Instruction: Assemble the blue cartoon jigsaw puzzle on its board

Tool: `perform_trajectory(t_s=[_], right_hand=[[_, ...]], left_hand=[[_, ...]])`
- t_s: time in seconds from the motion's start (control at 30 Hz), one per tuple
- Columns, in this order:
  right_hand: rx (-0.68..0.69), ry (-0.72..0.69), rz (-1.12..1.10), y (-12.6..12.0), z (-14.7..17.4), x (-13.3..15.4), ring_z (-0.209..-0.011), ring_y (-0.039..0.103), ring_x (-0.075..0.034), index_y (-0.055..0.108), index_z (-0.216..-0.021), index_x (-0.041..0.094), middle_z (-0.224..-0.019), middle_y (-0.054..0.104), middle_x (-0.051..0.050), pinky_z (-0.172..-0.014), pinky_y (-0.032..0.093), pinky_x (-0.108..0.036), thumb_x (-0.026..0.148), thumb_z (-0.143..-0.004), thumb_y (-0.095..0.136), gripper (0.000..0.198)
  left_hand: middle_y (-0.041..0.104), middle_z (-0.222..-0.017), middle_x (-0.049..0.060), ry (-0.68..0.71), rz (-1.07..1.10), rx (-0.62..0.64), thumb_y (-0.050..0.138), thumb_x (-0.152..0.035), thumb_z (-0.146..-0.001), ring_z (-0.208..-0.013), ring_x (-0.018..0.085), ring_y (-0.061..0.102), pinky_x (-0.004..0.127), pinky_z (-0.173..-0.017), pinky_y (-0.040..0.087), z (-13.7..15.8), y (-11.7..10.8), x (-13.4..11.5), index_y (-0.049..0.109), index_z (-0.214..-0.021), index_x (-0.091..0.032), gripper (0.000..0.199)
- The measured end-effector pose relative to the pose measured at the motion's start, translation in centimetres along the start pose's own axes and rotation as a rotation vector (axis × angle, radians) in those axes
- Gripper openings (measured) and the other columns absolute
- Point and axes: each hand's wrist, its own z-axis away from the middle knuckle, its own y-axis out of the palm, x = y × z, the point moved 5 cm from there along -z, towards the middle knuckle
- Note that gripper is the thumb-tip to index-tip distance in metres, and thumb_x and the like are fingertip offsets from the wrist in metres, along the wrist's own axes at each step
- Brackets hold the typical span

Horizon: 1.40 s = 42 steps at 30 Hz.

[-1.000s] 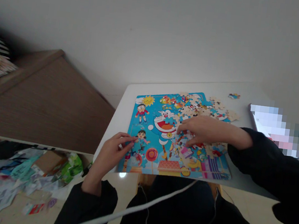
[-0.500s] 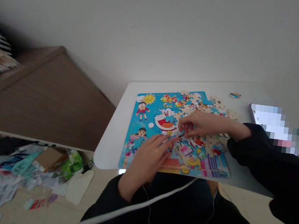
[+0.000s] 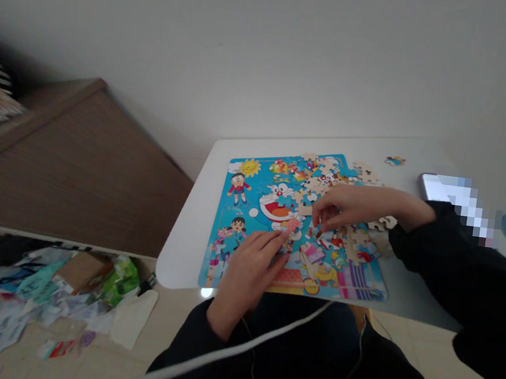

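A cartoon jigsaw puzzle [image 3: 252,198] lies partly assembled in its blue-edged frame on the white table. My left hand [image 3: 253,260] rests over its lower middle, thumb and fingers pinched on a pinkish-orange puzzle piece [image 3: 293,225] at the fingertips. To the right, my right hand [image 3: 345,206] is bent down over the puzzle, its fingers pinched around a small, dark brownish puzzle piece [image 3: 319,234] that is mostly hidden. Loose pieces [image 3: 320,185], several of them pale side up, lie heaped on the puzzle's upper right, beyond my right hand.
One stray piece [image 3: 395,161] lies at the back right of the white table [image 3: 188,224]. A phone [image 3: 446,192] with a blurred-out screen is farther right. A white cable [image 3: 233,348] crosses in front of my body. Papers and bags [image 3: 39,280] litter the floor beside the brown cabinet [image 3: 76,161].
My hands have moved apart. The right one shifted right with the dark piece, while the pinkish-orange piece now shows clearly at my left fingertips.
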Motion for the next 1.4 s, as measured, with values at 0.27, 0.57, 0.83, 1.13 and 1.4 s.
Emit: perform_trajectory(t_s=[0.27, 0.57, 0.83, 1.13, 1.4], right_hand=[[-0.136, 0.047, 0.19, -0.2, -0.3, 0.6, -0.063, 0.058, -0.013, 0.072, -0.093, 0.019, -0.076, 0.07, -0.003, -0.06, 0.038, -0.025, 0.035, -0.085, 0.057, 0.024], [-0.333, -0.056, 0.372, 2.2, -2.0, 1.6, -0.085, 0.06, -0.02, 0.066, -0.111, 0.02, -0.103, 0.063, -0.008, -0.071, 0.04, -0.031, 0.039, -0.089, 0.051, 0.033], [-0.324, -0.017, 0.305, 1.5, -1.4, 3.0, -0.083, 0.062, -0.02, 0.069, -0.099, 0.018, -0.093, 0.069, -0.007, -0.071, 0.041, -0.031, 0.045, -0.086, 0.055, 0.033], [-0.204, 0.012, 0.34, 4.0, -0.8, 6.8, -0.079, 0.064, -0.021, 0.069, -0.093, 0.019, -0.087, 0.07, -0.006, -0.061, 0.038, -0.028, 0.041, -0.081, 0.063, 0.026], [-0.21, -0.03, 0.367, 3.5, -0.4, 5.4, -0.076, 0.063, -0.019, 0.069, -0.093, 0.021, -0.084, 0.07, -0.004, -0.061, 0.037, -0.027, 0.041, -0.083, 0.06, 0.023]], left_hand=[[0.07, -0.085, 0.008, -0.148, -0.22, -0.049, 0.061, -0.039, -0.086, -0.082, 0.023, 0.063, 0.038, -0.074, 0.054, 1.2, -0.5, 0.4, 0.066, -0.104, -0.013, 0.032], [0.07, -0.092, 0.006, -0.296, -0.147, 0.083, 0.066, -0.044, -0.081, -0.09, 0.024, 0.064, 0.038, -0.079, 0.054, 1.5, -0.1, 0.9, 0.068, -0.103, -0.017, 0.035], [0.069, -0.086, 0.003, -0.267, -0.165, 0.121, 0.064, -0.037, -0.084, -0.084, 0.02, 0.063, 0.033, -0.072, 0.053, 2.3, -0.8, 1.7, 0.069, -0.099, -0.021, 0.023], [0.068, -0.089, 0.004, -0.188, -0.19, -0.06, 0.055, -0.029, -0.091, -0.083, 0.019, 0.061, 0.031, -0.073, 0.052, 3.8, -2.4, 1.5, 0.068, -0.099, -0.02, 0.018], [0.066, -0.112, 0.007, -0.074, -0.066, 0.12, 0.057, -0.024, -0.089, -0.103, 0.024, 0.058, 0.041, -0.086, 0.052, 3.2, -0.4, 0.1, 0.063, -0.114, -0.018, 0.027]])
